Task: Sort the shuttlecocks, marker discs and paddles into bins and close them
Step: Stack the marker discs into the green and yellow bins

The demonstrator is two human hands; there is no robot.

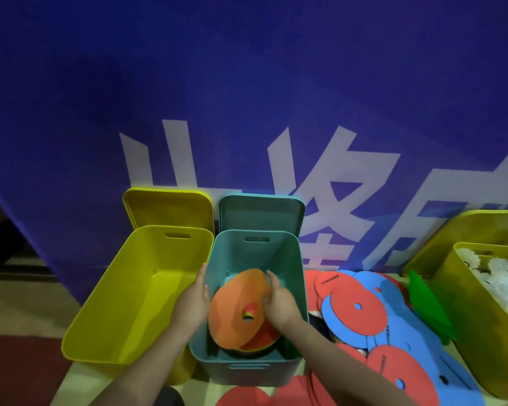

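now we have both hands down in the teal bin (288, 260), left hand (192, 303) and right hand (279, 306) each gripping an edge of the orange marker disc (235, 306) between them, tilted over a stack below. if we let go unevenly it may wedge against the wall, blocking the teal lid (261, 213) beyond our fingers; more discs (355, 312) lie right of the right hand.

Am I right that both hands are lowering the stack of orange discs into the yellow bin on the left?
Not quite. The head view shows the left hand and right hand holding the stack of orange discs inside the teal bin. The yellow bin on the left has nothing in it.
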